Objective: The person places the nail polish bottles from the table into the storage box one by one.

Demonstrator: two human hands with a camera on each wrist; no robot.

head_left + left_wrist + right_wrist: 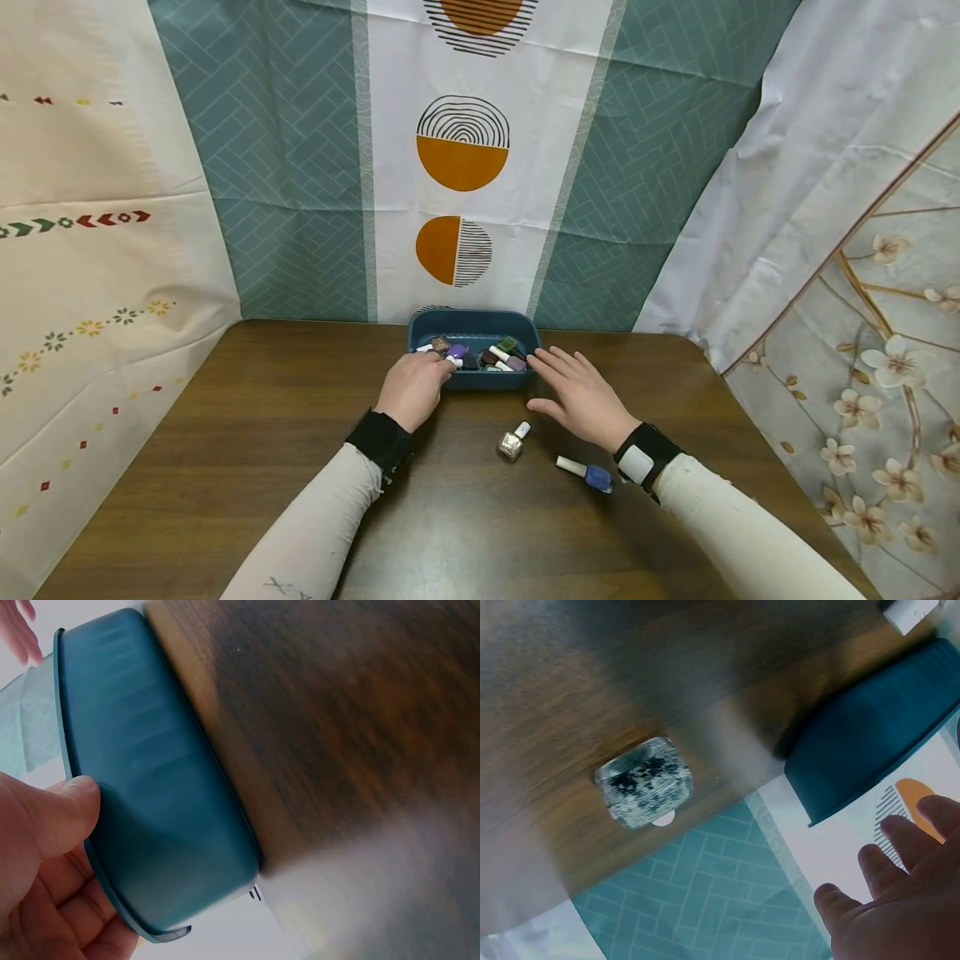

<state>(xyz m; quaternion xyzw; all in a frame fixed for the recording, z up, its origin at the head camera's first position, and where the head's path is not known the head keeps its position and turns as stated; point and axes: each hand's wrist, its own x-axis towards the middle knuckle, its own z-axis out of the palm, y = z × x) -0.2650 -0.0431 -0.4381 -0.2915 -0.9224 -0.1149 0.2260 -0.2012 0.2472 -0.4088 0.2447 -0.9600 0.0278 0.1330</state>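
Note:
A dark blue plastic bin (pixel 491 381) stands at the table's back edge with several small nail polish bottles inside. My left hand (pixel 412 390) grips its near rim toward the left; the left wrist view shows the thumb (pixel 79 802) on the outer wall and the other fingers behind the rim. My right hand (pixel 581 400) is beside the bin's right end, fingers spread, holding nothing. In the right wrist view its fingers (pixel 881 870) are apart from the bin wall (pixel 862 742). A glittery nail polish bottle (pixel 511 446) and a blue nail polish bottle (pixel 597 477) lie on the table.
The brown wooden table (pixel 262 442) ends at a hanging patterned curtain (pixel 300 167) right behind the bin. Light cloths hang at the left (pixel 97 275) and right (pixel 847 333) sides. Both loose bottles lie between the forearms, the blue one close to the right wrist.

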